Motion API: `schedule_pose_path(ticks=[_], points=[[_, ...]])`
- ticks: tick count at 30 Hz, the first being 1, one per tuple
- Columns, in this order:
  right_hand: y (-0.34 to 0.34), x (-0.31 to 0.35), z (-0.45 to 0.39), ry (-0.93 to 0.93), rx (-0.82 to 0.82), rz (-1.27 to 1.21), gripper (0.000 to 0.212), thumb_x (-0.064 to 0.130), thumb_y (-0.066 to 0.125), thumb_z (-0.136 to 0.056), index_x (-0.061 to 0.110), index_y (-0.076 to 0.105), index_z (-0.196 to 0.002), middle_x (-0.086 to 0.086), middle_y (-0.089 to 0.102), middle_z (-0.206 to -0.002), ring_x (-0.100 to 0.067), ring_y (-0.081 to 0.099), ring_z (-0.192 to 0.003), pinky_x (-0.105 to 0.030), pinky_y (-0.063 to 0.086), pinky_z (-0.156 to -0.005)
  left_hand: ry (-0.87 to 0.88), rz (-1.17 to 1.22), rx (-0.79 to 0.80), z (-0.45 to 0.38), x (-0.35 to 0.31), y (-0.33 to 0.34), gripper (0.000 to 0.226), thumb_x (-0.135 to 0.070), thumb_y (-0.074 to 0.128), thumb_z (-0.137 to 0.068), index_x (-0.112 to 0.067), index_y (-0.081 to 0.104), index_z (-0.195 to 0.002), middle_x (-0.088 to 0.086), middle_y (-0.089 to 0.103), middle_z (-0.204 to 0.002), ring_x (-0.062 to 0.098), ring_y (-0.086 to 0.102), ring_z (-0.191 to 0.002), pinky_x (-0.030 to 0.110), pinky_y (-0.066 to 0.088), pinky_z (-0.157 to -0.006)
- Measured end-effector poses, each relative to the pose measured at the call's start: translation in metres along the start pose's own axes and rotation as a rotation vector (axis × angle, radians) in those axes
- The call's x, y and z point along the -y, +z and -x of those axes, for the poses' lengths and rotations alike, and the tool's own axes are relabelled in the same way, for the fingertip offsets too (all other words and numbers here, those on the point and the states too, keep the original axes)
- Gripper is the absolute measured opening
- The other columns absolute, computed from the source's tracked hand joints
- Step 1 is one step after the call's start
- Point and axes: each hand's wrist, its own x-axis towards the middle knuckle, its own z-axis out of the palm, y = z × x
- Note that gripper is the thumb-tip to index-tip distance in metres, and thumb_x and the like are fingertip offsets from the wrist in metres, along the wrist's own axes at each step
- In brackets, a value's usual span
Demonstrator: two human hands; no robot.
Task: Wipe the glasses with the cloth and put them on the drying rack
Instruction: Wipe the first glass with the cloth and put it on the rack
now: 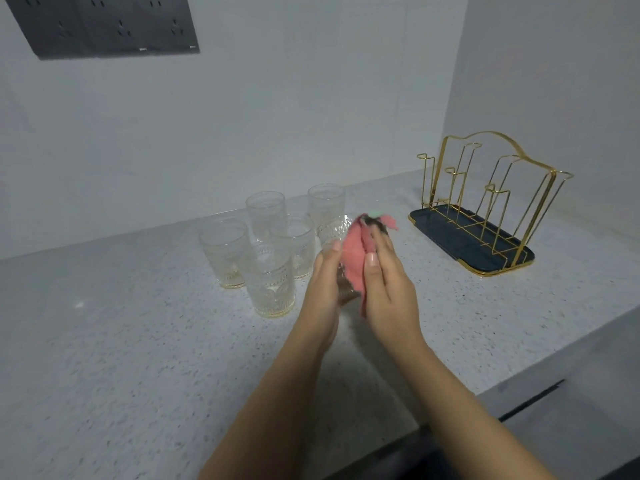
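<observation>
Pink cloth [353, 268] pressed by right hand [388, 289] fingers [371, 263], left hand [323, 289] gripping held glass [334, 233], drying rack [485, 202] well apart

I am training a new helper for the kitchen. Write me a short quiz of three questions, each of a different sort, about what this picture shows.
1. True or false: the drying rack already has a glass on it.
2. How many glasses stand on the counter, not counting the one in the hands?
3. Multiple choice: the pink cloth is
A. lying flat on the counter
B. hanging on the rack
C. held by the right hand against the held glass, which the left hand grips

Key
1. False: the rack and its dark tray are bare.
2. Five, grouped left of the hands.
3. C
</observation>
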Motion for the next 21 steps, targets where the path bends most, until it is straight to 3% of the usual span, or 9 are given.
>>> schedule_pose_path(ticks=[3,4,6,8,11,14,16,18,21], points=[[-0.008,0.0,-0.015,0.158,0.036,-0.063,0.045,0.045,0.018,-0.099,0.039,0.022,-0.144,0.005,0.042,-0.142,-0.011,0.044,-0.124,-0.029,0.037,-0.102,-0.012,0.057,0.056,0.009,-0.002,0.008,0.044,-0.051,0.068,-0.08,-0.026,0.058,-0.116,-0.009,0.075,-0.105,0.007,0.071,-0.098,0.04,0.055,-0.091],[-0.01,-0.002,-0.023,0.255,0.046,-0.14,0.045,0.045,0.017,-0.099,0.037,0.026,-0.143,0.004,0.041,-0.144,-0.01,0.043,-0.126,-0.028,0.034,-0.104,-0.025,0.054,0.076,0.011,-0.001,0.008,0.051,-0.052,0.071,-0.074,-0.027,0.058,-0.116,-0.009,0.074,-0.107,0.005,0.071,-0.099,0.039,0.055,-0.091],[-0.017,-0.003,-0.031,0.412,0.034,-0.264,0.046,0.045,0.019,-0.099,0.033,0.037,-0.14,0.002,0.046,-0.141,-0.011,0.048,-0.121,-0.026,0.039,-0.095,-0.062,0.032,0.08,0.012,0.002,0.009,0.088,-0.064,0.077,-0.063,-0.021,0.052,-0.135,0.0,0.064,-0.132,0.014,0.062,-0.12,0.044,0.048,-0.102],[-0.017,-0.001,-0.023,0.361,0.037,-0.213,0.043,0.045,0.019,-0.099,0.04,0.03,-0.141,0.016,0.039,-0.14,-0.005,0.044,-0.121,-0.02,0.038,-0.086,-0.047,-0.028,0.003,0.012,0.002,0.01,0.108,-0.077,0.071,-0.059,-0.022,0.04,-0.147,-0.003,0.049,-0.148,0.01,0.048,-0.133,0.041,0.037,-0.113],[-0.01,0.002,0.0,0.184,-0.011,-0.135,0.042,0.038,0.025,-0.1,0.045,0.02,-0.141,0.024,0.031,-0.136,0.004,0.032,-0.122,-0.011,0.031,-0.097,0.046,-0.121,-0.055,0.01,-0.001,0.01,0.094,-0.082,0.053,-0.073,-0.027,0.04,-0.147,-0.005,0.048,-0.148,0.008,0.046,-0.134,0.034,0.033,-0.113],[-0.009,0.001,0.001,0.092,-0.027,-0.037,0.04,0.046,0.023,-0.098,0.055,0.015,-0.136,0.01,0.033,-0.148,-0.012,0.043,-0.128,-0.034,0.04,-0.105,0.015,-0.121,-0.006,0.011,0.002,0.009,0.077,-0.073,0.059,-0.077,-0.026,0.051,-0.137,-0.002,0.064,-0.132,0.016,0.061,-0.121,0.042,0.048,-0.103],[-0.013,-0.004,-0.013,0.221,-0.037,-0.091,0.042,0.046,0.019,-0.099,0.046,0.02,-0.141,0.005,0.036,-0.147,-0.013,0.041,-0.128,-0.033,0.034,-0.107,-0.027,-0.065,0.046,0.012,0.006,0.009,0.062,-0.05,0.074,-0.078,-0.026,0.053,-0.131,0.001,0.068,-0.124,0.019,0.066,-0.113,0.041,0.054,-0.093],[-0.021,-0.009,-0.027,0.397,-0.059,-0.195,0.046,0.046,0.02,-0.099,0.034,0.033,-0.141,0.003,0.04,-0.145,-0.014,0.04,-0.131,-0.035,0.029,-0.111,-0.083,0.007,0.099,0.013,0.009,0.012,0.051,-0.03,0.077,-0.08,-0.025,0.053,-0.124,0.002,0.07,-0.117,0.018,0.07,-0.103,0.037,0.057,-0.083],[-0.019,-0.004,-0.018,0.39,-0.058,-0.221,0.043,0.044,0.021,-0.1,0.036,0.031,-0.141,0.023,0.043,-0.13,0.0,0.047,-0.114,-0.024,0.038,-0.1,-0.161,0.076,0.082,0.009,0.012,0.014,0.061,-0.038,0.076,-0.081,-0.019,0.051,-0.133,0.007,0.069,-0.123,0.024,0.069,-0.108,0.043,0.057,-0.087]])
